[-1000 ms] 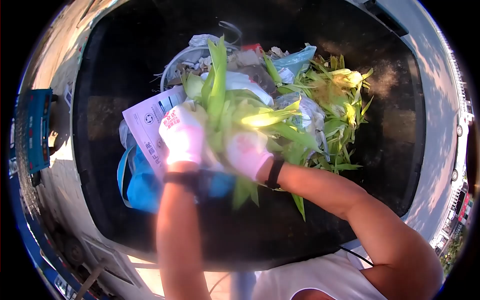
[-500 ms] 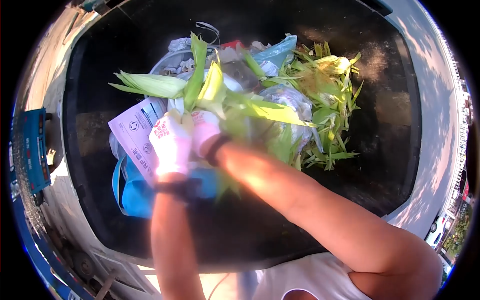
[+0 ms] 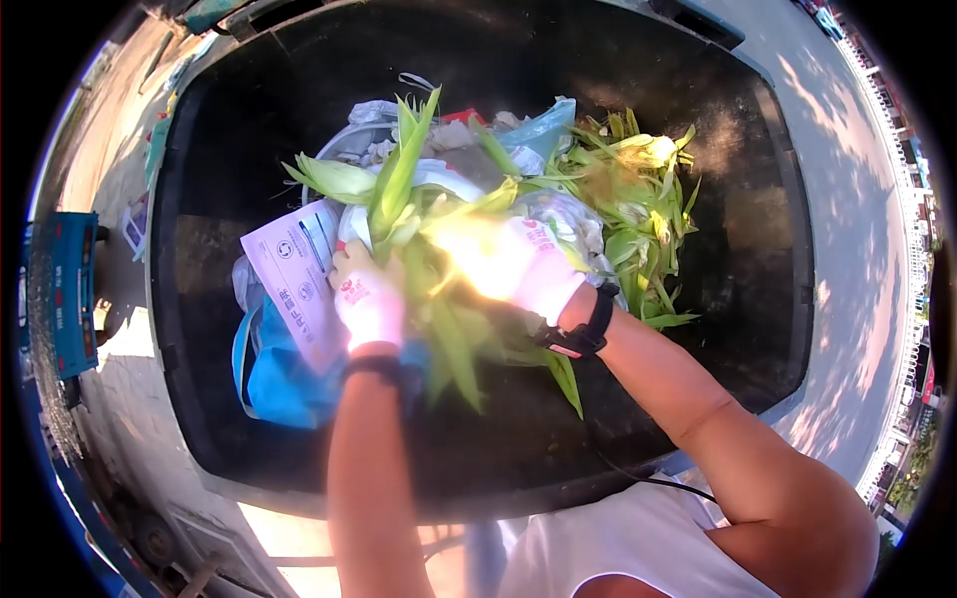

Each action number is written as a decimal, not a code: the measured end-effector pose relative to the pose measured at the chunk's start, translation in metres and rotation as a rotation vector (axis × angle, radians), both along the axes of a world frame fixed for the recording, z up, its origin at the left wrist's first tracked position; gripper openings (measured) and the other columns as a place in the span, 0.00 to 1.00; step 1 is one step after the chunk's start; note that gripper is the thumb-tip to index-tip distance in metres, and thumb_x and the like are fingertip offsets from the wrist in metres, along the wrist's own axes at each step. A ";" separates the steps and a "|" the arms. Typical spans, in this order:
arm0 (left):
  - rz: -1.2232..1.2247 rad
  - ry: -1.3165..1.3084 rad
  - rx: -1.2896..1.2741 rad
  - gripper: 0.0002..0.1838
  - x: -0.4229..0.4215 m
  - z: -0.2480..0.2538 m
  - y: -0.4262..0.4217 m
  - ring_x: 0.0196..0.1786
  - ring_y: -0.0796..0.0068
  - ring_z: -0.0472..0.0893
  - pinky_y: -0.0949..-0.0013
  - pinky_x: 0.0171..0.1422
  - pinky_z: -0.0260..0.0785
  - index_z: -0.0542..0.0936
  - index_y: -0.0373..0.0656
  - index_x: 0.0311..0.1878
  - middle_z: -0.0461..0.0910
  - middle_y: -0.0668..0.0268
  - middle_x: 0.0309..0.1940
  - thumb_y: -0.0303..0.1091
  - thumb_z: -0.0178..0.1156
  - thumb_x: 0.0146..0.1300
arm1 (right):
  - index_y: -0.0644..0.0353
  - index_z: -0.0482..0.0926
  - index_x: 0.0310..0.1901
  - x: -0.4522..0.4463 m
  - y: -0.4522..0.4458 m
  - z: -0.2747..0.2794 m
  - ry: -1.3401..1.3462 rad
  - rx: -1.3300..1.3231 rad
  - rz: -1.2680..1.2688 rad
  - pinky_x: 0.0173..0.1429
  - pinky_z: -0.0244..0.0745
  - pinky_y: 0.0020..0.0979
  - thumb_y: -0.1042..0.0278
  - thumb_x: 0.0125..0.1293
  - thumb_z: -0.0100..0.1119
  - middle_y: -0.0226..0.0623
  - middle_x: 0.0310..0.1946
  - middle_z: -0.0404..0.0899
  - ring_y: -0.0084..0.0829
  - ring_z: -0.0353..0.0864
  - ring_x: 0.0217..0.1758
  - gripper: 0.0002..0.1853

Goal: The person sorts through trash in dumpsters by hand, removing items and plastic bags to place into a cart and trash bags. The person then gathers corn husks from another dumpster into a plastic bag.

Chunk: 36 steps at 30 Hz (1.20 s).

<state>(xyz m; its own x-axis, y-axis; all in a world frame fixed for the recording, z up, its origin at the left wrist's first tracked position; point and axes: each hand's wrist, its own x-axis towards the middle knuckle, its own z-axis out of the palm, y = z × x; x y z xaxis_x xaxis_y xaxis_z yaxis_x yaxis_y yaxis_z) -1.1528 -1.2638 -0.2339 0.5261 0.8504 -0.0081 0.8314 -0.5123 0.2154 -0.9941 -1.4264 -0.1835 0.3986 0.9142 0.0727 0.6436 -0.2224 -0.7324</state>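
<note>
My left hand [image 3: 369, 299], in a white glove with red print, is closed around a bunch of green corn husks [image 3: 399, 179] that fans up and to the left. My right hand [image 3: 546, 271], gloved alike, is closed at the other side of the bunch; bright glare and blur cover its fingertips, and husks come out from beneath it. Loose blurred husk leaves [image 3: 454, 349] hang down between the two hands. A flat pinkish-white printed carton [image 3: 289, 264] leans left of my left hand, above a bright blue bag [image 3: 284, 374].
Everything lies in a large black bin [image 3: 738, 329]. A heap of corn husks [image 3: 648, 234] fills its right side. Clear plastic bags [image 3: 563, 214] and a light-blue plastic bag [image 3: 543, 135] lie in the middle. Outside on the left stands a blue vehicle [image 3: 75, 294].
My right hand has moved right, away from my left hand. Husks now spread and hang between them. My left hand has shifted slightly right and down in view.
</note>
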 end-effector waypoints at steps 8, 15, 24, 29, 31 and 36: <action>0.048 -0.054 0.101 0.43 -0.001 0.026 -0.015 0.55 0.38 0.82 0.49 0.63 0.78 0.71 0.31 0.67 0.79 0.42 0.57 0.59 0.70 0.65 | 0.60 0.82 0.64 0.032 -0.004 -0.047 0.490 -0.154 -0.220 0.61 0.82 0.38 0.56 0.71 0.69 0.43 0.57 0.88 0.39 0.87 0.56 0.25; 0.193 -0.140 -0.303 0.35 -0.003 0.038 -0.012 0.55 0.38 0.87 0.49 0.62 0.78 0.78 0.31 0.64 0.88 0.40 0.50 0.55 0.65 0.68 | 0.58 0.88 0.52 0.007 0.026 -0.145 0.655 0.047 -0.559 0.48 0.83 0.37 0.62 0.69 0.70 0.36 0.45 0.92 0.33 0.90 0.46 0.14; 0.072 -0.405 -0.206 0.16 0.009 0.113 -0.016 0.46 0.40 0.86 0.45 0.52 0.77 0.85 0.43 0.51 0.87 0.48 0.41 0.43 0.56 0.75 | 0.68 0.87 0.54 0.066 -0.014 -0.036 0.710 0.354 -0.410 0.53 0.82 0.32 0.77 0.66 0.65 0.37 0.49 0.91 0.28 0.88 0.47 0.15; 0.060 -0.536 -0.076 0.14 0.011 0.240 -0.048 0.44 0.39 0.85 0.45 0.51 0.75 0.84 0.39 0.39 0.85 0.46 0.36 0.41 0.58 0.71 | 0.67 0.86 0.58 0.089 -0.034 0.088 0.761 0.451 -0.258 0.57 0.80 0.29 0.76 0.70 0.61 0.36 0.52 0.90 0.26 0.87 0.51 0.17; 0.029 -0.608 0.038 0.14 0.003 0.273 -0.047 0.41 0.41 0.85 0.47 0.48 0.75 0.84 0.40 0.37 0.85 0.48 0.33 0.41 0.59 0.70 | 0.67 0.85 0.56 0.065 -0.025 0.152 0.720 0.492 -0.316 0.53 0.81 0.30 0.76 0.70 0.60 0.35 0.49 0.88 0.27 0.85 0.47 0.15; 0.001 -0.605 0.322 0.10 -0.051 0.387 -0.040 0.40 0.46 0.89 0.50 0.48 0.81 0.89 0.46 0.41 0.88 0.51 0.34 0.39 0.62 0.69 | 0.65 0.86 0.55 0.063 0.005 0.200 0.067 0.610 0.036 0.57 0.82 0.34 0.74 0.65 0.67 0.41 0.52 0.89 0.37 0.88 0.52 0.16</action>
<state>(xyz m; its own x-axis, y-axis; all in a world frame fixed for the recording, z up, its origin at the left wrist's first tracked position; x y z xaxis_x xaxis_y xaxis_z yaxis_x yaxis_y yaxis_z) -1.2038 -1.3039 0.1531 0.3578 0.7616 0.5403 0.6127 -0.6281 0.4796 -0.9315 -1.4212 0.0161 0.3898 0.7286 0.5632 0.5911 0.2711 -0.7597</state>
